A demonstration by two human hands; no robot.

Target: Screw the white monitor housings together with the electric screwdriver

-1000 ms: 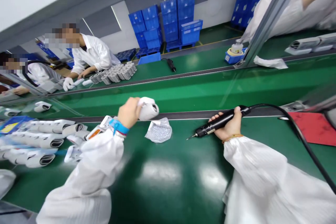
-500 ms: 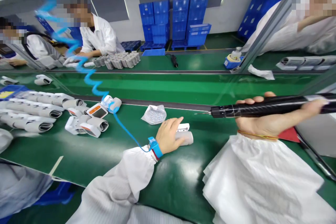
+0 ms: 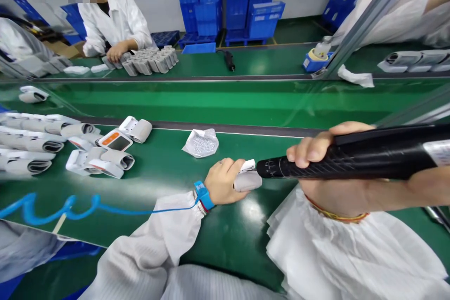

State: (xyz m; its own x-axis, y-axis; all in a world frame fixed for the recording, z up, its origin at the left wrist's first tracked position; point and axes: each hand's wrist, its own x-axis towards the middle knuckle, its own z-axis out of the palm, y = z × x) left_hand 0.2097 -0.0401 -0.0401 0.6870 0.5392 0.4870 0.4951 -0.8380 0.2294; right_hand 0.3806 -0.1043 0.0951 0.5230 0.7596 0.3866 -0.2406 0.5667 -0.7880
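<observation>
My left hand [image 3: 222, 183] is closed on a small wrist blood pressure monitor [image 3: 249, 181], a white body with a rolled grey cuff, on the green bench. A black electric screwdriver [image 3: 379, 154] lies in my right hand [image 3: 333, 192], fingers wrapped round it. Its nose points left and meets the white part of the monitor; the bit's tip cannot be made out. Behind my left hand sits an open clear bag [image 3: 201, 144] of tiny metal screws. A blue wrist strap [image 3: 204, 195] circles my left wrist.
The strap's blue coiled cord [image 3: 70, 206] runs left over the bench. More monitors [image 3: 116, 140] lie loosely piled at left, beside rows of others [image 3: 31, 143]. Across the green channel [image 3: 197, 103], a person in white [image 3: 121, 18] handles grey cuffs. A metal post [image 3: 369, 23] rises at right.
The screwdriver has moved left and closer, its nose now at the monitor. My left fingers have closed round the monitor. The coiled cord has dropped from the upper left to the bench.
</observation>
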